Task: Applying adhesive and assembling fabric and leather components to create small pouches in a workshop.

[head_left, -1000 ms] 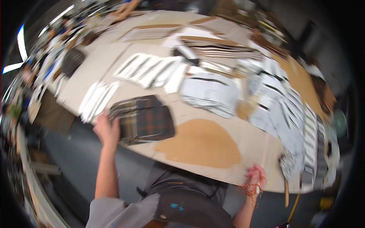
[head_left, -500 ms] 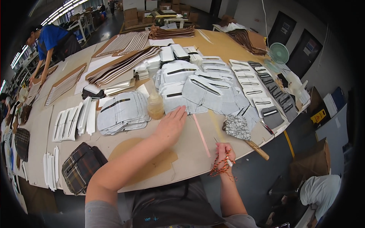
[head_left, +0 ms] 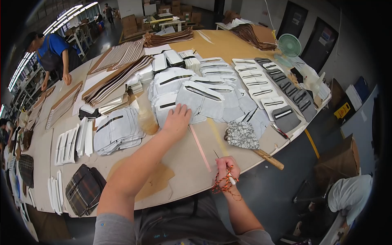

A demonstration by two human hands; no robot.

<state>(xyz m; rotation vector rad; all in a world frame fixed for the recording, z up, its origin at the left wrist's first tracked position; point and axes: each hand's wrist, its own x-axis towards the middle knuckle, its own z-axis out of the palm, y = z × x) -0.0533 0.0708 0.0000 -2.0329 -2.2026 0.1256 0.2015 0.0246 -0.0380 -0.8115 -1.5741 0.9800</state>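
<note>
My left hand [head_left: 177, 121] lies with its fingers stretched out on the near edge of the light grey fabric panels [head_left: 167, 110], which have dark slit-like openings. At the table's front edge, my right hand [head_left: 227, 166] is closed around a thin pointed tool [head_left: 216, 154], like an awl, with a white handle end [head_left: 232, 180] showing below the fist. An orange and black cord [head_left: 221, 185] is looped about that hand and wrist. A pink strip [head_left: 199, 147] lies on the table between my hands. Left of my left hand is a cloudy plastic bottle [head_left: 148, 120].
A floral-covered pad [head_left: 243, 134] with a wooden handle [head_left: 270, 159] overhangs the right edge, near red-handled snips [head_left: 279, 131]. More panels [head_left: 118, 131] and a plaid pouch [head_left: 85, 190] lie left. Striped pieces [head_left: 118, 79] lie farther back. A co-worker [head_left: 57, 49] stands far left.
My view has shifted, and the scene sits farther left. My left hand has reached forward onto the panels. My right hand keeps its grip. The co-worker has straightened and drawn a hand back.
</note>
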